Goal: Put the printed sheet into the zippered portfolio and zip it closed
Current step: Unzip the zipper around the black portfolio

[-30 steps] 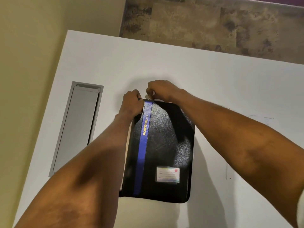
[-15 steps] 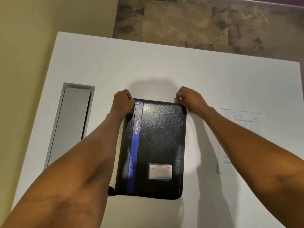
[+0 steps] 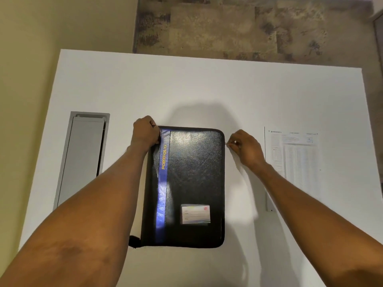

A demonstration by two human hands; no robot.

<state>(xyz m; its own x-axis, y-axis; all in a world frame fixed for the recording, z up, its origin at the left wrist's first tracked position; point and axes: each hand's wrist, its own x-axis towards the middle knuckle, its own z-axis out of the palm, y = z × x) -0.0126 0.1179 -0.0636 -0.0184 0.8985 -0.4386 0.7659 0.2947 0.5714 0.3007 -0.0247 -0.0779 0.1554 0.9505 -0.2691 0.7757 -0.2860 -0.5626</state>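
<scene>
Both forearms bare to frame edge; hands, left [image 3: 145,132] and right [image 3: 246,148], without gloves.

The portfolio [image 3: 190,183] lies flat at the middle of the white bench [image 3: 207,90]. Beyond its far edge the bench surface is bare up to the bench edge. To its left, a grey recessed hatch [image 3: 83,158] interrupts the surface; a bare strip lies between the two, crossed by the left forearm. To its right, the printed sheet [image 3: 296,160] lies flat, well apart; the right hand [image 3: 246,148] and forearm occupy that gap. The left hand [image 3: 145,131] covers the portfolio's far left corner.
</scene>
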